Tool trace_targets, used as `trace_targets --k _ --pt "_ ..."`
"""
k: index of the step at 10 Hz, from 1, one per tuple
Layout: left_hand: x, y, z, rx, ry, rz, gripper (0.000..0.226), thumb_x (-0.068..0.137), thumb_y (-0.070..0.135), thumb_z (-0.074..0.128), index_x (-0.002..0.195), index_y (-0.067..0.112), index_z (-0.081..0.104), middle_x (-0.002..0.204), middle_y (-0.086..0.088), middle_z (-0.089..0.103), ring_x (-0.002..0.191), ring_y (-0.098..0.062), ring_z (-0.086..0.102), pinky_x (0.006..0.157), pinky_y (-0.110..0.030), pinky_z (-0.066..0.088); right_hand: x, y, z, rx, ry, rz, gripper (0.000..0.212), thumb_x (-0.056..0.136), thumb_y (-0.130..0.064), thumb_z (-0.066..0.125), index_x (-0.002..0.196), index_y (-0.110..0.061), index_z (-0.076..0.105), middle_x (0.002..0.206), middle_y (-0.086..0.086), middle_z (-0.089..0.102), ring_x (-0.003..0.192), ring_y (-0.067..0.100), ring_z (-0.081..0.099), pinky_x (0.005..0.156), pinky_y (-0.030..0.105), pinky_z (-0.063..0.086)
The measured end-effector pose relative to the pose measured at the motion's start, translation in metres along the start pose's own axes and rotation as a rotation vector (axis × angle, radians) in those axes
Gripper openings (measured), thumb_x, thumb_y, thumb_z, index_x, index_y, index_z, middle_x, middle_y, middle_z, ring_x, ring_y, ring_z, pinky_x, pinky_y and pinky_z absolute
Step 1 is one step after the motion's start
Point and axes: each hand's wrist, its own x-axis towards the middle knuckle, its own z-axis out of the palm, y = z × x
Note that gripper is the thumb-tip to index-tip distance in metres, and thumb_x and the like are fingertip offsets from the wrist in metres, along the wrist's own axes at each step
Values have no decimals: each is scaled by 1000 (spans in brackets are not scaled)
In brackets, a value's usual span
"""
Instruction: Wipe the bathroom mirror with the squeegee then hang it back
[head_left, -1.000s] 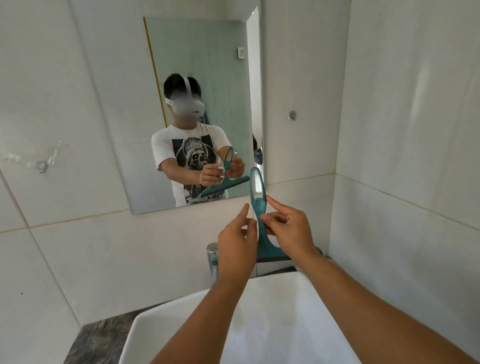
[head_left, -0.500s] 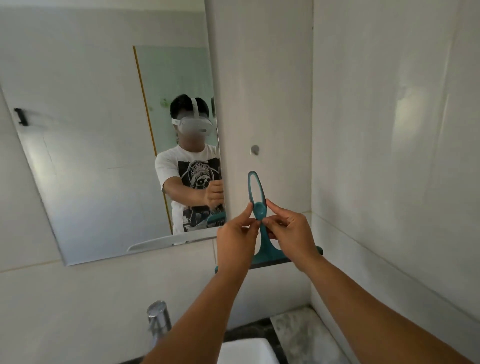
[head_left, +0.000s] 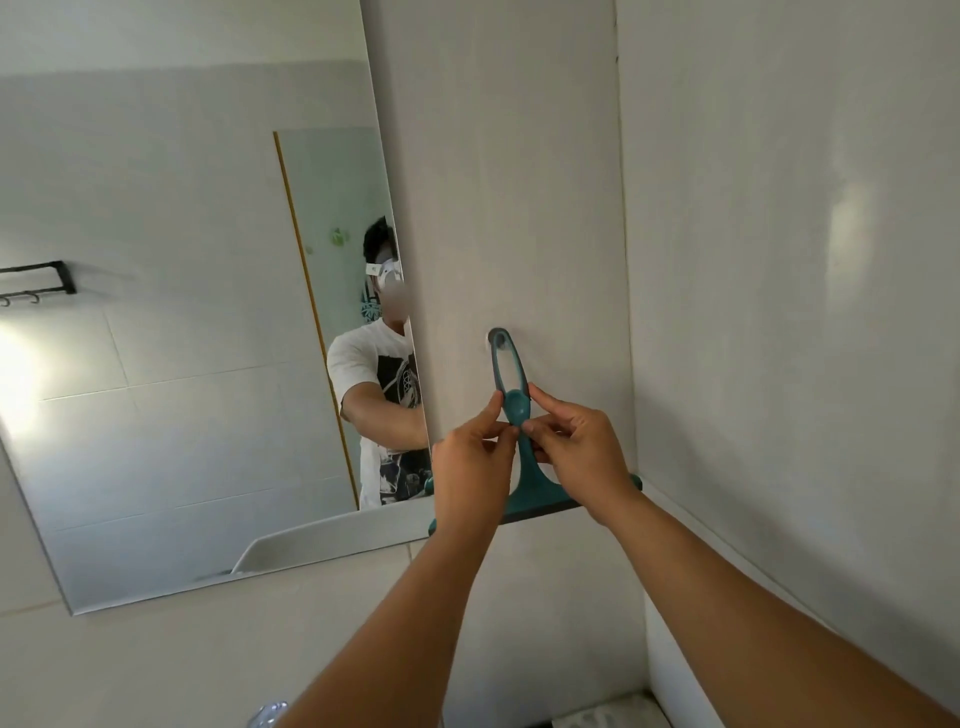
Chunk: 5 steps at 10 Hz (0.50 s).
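Note:
A teal squeegee (head_left: 519, 410) stands upright against the white tiled wall, blade at the bottom. The top of its loop handle sits over a small round wall hook (head_left: 497, 336). My left hand (head_left: 475, 467) pinches the handle from the left with thumb and forefinger. My right hand (head_left: 576, 452) pinches it from the right at the same height, just below the loop. The frameless mirror (head_left: 182, 338) hangs to the left and reflects a person in a white printed T-shirt. My hands cover the middle of the blade.
A side wall meets the tiled wall in a corner (head_left: 626, 312) just right of the squeegee. A chrome tap top (head_left: 267, 712) shows at the bottom edge. The mirror reflects a black towel rack (head_left: 36, 280) and a white basin rim (head_left: 322, 540).
Both hands have raised the squeegee up the wall from above the basin. Its loop now reaches the round hook. The view has tilted up and right, dropping the basin out of sight.

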Motion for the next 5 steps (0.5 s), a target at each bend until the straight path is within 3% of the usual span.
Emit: trace_targets --k 2,5 --pt "-3 -17 10 18 5 -26 46 93 21 62 136 31 52 94 16 72 70 4 63 61 0 42 1 19 8 -14 16 33 41 92 -20 62 132 -28 57 97 -3 73 85 14 69 78 19 56" --pt "-16 -10 9 -48 -35 -50 53 94 25 60 142 38 42 109 16 68 67 12 62 53 -3 43 -4 22 11 -121 34 52 42 93 -23 61 135 -26 55 101 -4 72 92 13 66 92 34 53"
